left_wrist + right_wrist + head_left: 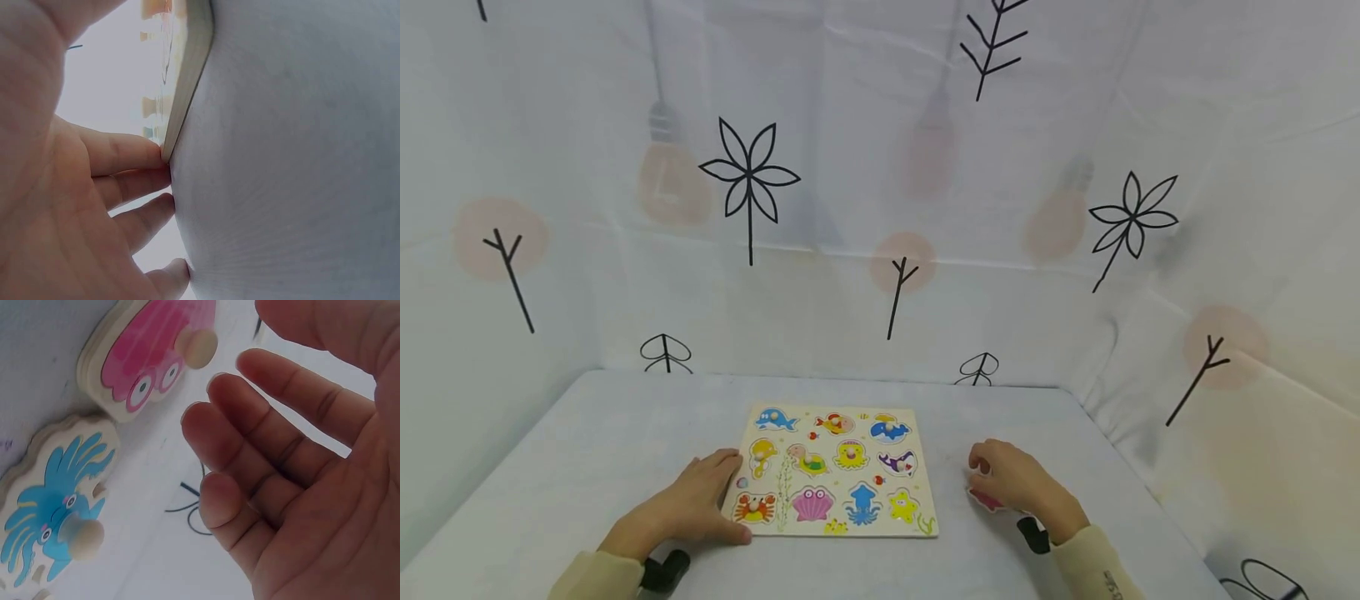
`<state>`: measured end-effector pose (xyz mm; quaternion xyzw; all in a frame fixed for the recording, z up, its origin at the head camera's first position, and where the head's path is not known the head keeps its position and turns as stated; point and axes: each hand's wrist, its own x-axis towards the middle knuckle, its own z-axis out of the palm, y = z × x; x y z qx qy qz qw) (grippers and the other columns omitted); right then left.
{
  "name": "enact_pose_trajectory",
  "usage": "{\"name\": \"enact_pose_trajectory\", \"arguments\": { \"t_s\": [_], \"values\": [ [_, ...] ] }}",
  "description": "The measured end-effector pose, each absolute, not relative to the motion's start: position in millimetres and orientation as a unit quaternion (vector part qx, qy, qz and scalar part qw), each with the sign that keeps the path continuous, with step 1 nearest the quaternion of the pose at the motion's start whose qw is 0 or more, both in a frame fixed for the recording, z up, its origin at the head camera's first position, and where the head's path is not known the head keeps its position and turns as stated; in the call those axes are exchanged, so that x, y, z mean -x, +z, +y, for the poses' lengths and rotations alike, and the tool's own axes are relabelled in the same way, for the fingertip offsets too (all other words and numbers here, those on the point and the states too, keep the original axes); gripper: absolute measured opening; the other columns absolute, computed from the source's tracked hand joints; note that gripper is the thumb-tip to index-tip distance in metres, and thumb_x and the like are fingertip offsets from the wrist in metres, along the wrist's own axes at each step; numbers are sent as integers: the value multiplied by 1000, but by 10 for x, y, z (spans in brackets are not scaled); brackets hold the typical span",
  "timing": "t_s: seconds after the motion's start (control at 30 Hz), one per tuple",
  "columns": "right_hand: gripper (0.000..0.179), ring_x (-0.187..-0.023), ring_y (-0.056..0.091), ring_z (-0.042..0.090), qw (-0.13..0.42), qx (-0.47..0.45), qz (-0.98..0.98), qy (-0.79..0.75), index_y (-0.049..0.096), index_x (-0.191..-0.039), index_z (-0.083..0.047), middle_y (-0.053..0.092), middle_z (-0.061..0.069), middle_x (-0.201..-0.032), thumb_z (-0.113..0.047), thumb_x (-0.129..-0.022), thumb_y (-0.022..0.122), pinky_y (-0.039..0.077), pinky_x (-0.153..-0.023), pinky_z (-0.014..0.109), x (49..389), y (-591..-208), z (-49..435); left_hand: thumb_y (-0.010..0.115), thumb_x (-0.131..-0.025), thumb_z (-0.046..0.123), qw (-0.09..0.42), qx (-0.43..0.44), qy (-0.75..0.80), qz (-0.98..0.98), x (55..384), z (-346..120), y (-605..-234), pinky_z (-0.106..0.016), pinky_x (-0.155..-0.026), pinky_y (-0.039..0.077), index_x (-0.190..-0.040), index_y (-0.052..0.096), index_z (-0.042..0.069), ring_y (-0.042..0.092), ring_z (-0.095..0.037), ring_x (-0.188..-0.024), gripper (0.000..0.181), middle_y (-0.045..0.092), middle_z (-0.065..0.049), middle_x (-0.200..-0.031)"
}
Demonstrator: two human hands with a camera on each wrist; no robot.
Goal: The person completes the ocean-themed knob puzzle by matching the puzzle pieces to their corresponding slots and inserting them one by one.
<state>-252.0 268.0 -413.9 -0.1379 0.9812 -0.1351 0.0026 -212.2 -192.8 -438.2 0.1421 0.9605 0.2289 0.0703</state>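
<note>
Flat on the bench (827, 575), a little left of centre in the head view: a board (826, 444) of sea creatures in three rows. Along the far row, a whale (775, 419), a fish (835, 424) and a dolphin (889, 431); in the middle, a seahorse (762, 457), a turtle (810, 462), an octopus (851, 455) and an orca (898, 463); along the near row, a crab (754, 507), a shell picture (812, 505), a squid picture (862, 506) and a starfish (903, 506). At the board's left edge, the left hand (703, 496), fingers apart and nearly straight, touching the edge, thumb by the near left corner. Right of the board, well apart from it, the right hand (1013, 479), fingers loosely bent and side by side, thumb apart from them, nothing clamped between. Near those fingers in the right wrist view, a shell (147, 350) and a squid (47, 481), thick loose pieces with pale knobs, face up on the bench, just beside each other; contact between them hard to tell. Partly hidden under the right hand in the head view, a pink piece (987, 501). On both arms, beige sleeves (1093, 562). Behind, a white cloth (820, 317) with black leaf drawings.
</note>
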Motion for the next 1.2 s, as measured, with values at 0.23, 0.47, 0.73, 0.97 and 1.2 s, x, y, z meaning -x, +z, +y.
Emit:
{"name": "enact_pose_trajectory", "arguments": {
  "t_s": [0.23,0.47,0.73,0.97,1.2],
  "values": [
    [13,-70,48,13,24,140,980,-142,63,-85,-16,51,-5,-76,-22,-81,73,43,-61,32,2507,-4138,2749,84,-54,62,68,-144,230,960,2101,-1927,-4382,-67,-110,14,-139,42,-5,32,-42,-134,116,38,-23,-143],
    [12,-63,48,12,57,167,970,-170,62,-81,-16,52,-5,-69,-18,-80,74,41,-52,28,2521,-4152,2813,84,-54,62,62,-149,231,959,2088,-1926,-4364,-67,-110,14,-138,42,-6,33,-42,-134,116,39,-23,-143],
    [10,-59,48,14,76,182,961,-196,61,-81,-14,51,-2,-67,-6,-78,68,40,-47,27,2517,-4141,2833,84,-53,62,58,-149,230,960,2094,-1934,-4373,-68,-109,15,-138,43,-5,33,-42,-134,116,39,-23,-143],
    [13,-60,48,13,83,175,960,-201,60,-80,-14,51,-2,-68,-2,-77,64,40,-46,26,2525,-4153,2840,84,-54,62,62,-147,230,960,2102,-1928,-4369,-68,-109,15,-138,43,-5,33,-42,-134,116,39,-22,-143],
    [13,-59,49,14,93,169,960,-204,60,-80,-14,52,-2,-66,-2,-77,64,41,-46,27,2533,-4170,2844,84,-54,62,65,-146,232,959,2108,-1926,-4375,-67,-109,14,-138,42,-5,32,-42,-134,116,38,-23,-143]
  ]
}}
